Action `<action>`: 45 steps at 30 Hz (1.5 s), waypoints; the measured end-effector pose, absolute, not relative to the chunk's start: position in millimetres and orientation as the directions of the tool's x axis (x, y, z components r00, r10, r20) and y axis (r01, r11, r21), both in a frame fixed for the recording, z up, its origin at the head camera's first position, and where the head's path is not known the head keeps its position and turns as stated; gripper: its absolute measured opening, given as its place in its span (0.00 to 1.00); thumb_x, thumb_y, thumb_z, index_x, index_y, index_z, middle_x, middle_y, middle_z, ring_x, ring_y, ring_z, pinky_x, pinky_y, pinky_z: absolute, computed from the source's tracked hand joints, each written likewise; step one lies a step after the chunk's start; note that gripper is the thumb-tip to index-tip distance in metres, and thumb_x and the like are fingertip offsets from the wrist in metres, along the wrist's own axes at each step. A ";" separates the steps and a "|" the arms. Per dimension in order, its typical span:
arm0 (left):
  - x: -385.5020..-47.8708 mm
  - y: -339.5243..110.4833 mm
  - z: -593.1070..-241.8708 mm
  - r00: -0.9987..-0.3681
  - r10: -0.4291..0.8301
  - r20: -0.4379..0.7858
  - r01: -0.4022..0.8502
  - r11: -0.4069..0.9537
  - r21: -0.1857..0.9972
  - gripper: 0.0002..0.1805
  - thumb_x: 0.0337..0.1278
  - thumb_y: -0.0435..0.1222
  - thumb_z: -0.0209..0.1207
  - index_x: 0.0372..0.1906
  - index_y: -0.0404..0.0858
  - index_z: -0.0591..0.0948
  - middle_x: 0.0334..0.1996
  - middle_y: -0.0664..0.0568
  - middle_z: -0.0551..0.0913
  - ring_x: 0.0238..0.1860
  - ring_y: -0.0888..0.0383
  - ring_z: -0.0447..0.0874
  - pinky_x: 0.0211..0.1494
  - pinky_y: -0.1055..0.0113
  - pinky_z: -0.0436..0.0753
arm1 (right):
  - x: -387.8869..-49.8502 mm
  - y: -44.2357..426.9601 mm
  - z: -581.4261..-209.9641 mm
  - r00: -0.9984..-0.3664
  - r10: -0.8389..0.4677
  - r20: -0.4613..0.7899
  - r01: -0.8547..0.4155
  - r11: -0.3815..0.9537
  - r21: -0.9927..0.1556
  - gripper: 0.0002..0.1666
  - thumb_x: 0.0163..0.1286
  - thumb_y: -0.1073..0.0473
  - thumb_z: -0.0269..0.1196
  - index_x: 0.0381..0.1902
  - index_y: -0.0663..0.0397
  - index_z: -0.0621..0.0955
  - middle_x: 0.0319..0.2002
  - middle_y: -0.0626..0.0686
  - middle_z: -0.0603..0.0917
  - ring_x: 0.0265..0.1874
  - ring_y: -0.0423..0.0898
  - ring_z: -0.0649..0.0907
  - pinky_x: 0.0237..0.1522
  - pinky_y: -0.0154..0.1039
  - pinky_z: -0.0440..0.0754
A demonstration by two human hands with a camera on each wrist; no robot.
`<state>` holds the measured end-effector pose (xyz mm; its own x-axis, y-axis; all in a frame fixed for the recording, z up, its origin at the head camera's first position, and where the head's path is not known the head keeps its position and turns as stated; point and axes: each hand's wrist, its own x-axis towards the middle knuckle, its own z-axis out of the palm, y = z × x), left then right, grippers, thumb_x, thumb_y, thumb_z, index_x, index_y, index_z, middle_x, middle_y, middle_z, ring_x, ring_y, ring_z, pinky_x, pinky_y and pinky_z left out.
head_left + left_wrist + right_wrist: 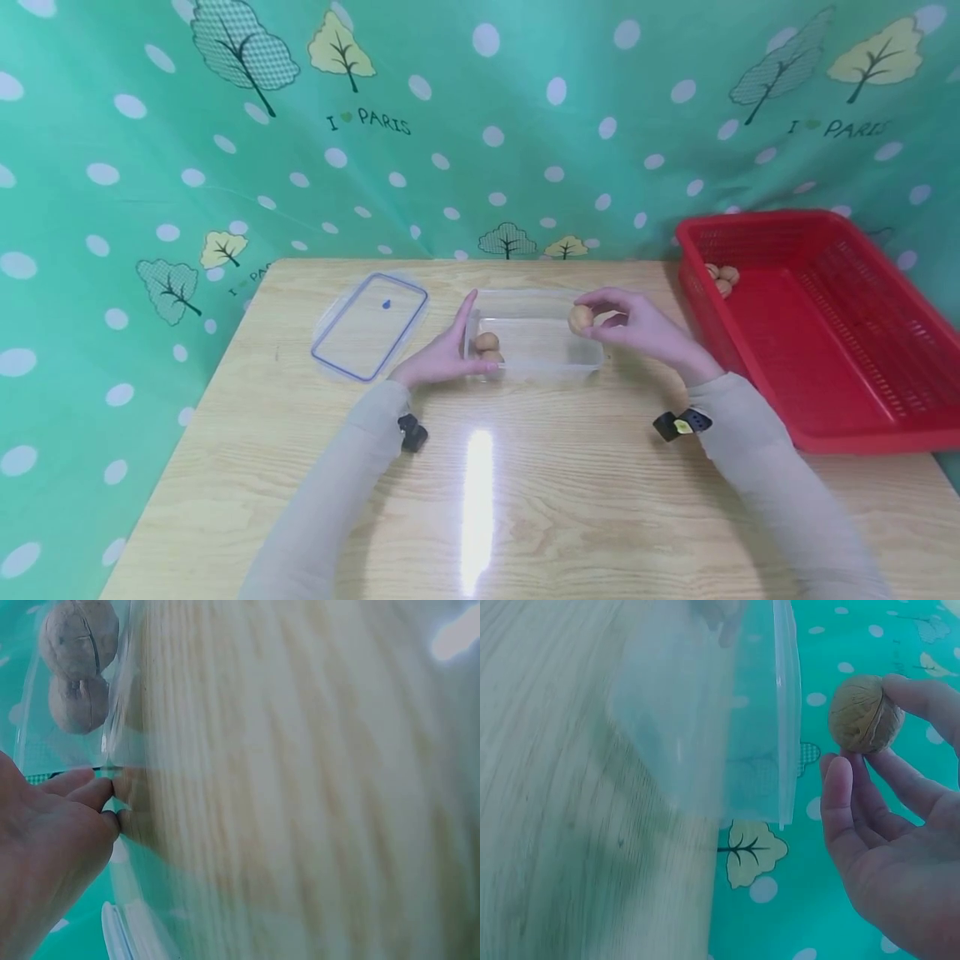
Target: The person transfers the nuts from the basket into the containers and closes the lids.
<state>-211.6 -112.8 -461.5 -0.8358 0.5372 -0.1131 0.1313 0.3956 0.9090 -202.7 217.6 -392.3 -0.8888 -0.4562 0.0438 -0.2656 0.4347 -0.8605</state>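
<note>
My right hand [637,327] pinches a walnut [580,319] between thumb and fingertips, over the right end of a clear plastic container [543,367]. In the right wrist view, the ridged brown walnut [865,714] is plainly held above the container's rim [786,712]. At the container's left end my left hand [441,357] rests with fingers extended along the side and thumb along the front. Two walnuts [487,342] lie inside at that end, visible through the wall in the left wrist view too.
A clear lid [367,329] with a blue seal lies on the wooden table [570,500], left of the container. On the right stands a red plastic basket [817,350], with several walnuts [723,287] in its far left corner. A patterned green cloth [525,158] hangs behind.
</note>
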 end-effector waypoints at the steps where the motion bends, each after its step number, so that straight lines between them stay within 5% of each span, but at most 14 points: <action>1: -211.1 -112.9 -461.1 -0.835 0.538 -0.112 0.132 0.394 0.909 0.69 0.47 0.43 0.73 0.72 0.68 0.26 0.76 0.39 0.35 0.72 0.38 0.47 0.69 0.44 0.56 | -203.2 216.0 -393.3 -0.887 -0.459 0.045 -0.267 0.432 -0.861 0.27 0.61 0.63 0.69 0.58 0.63 0.77 0.50 0.58 0.80 0.49 0.51 0.78 0.46 0.34 0.80; 29: -210.6 -113.2 -459.7 -0.840 0.531 -0.109 0.152 0.423 0.893 0.68 0.46 0.48 0.72 0.73 0.68 0.27 0.76 0.38 0.37 0.72 0.38 0.47 0.69 0.42 0.55 | -207.8 160.9 -416.2 -0.814 -0.572 0.102 -0.349 0.340 -0.873 0.27 0.55 0.70 0.70 0.55 0.65 0.79 0.49 0.57 0.81 0.47 0.52 0.78 0.46 0.47 0.81; 45: -196.8 -109.6 -424.9 -0.817 0.564 -0.122 0.153 0.415 0.897 0.65 0.53 0.39 0.70 0.76 0.48 0.27 0.73 0.29 0.38 0.70 0.32 0.48 0.68 0.39 0.55 | -215.3 139.1 -426.8 -0.763 -0.646 0.034 -0.407 0.438 -0.802 0.25 0.59 0.62 0.70 0.54 0.63 0.79 0.50 0.55 0.81 0.46 0.49 0.80 0.44 0.44 0.81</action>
<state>-196.8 -109.6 -424.9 -0.8169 0.5638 -0.1216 0.1532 0.4153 0.8967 -215.3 139.1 -426.8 -0.7627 -0.6459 0.0340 -0.4067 0.4380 -0.8017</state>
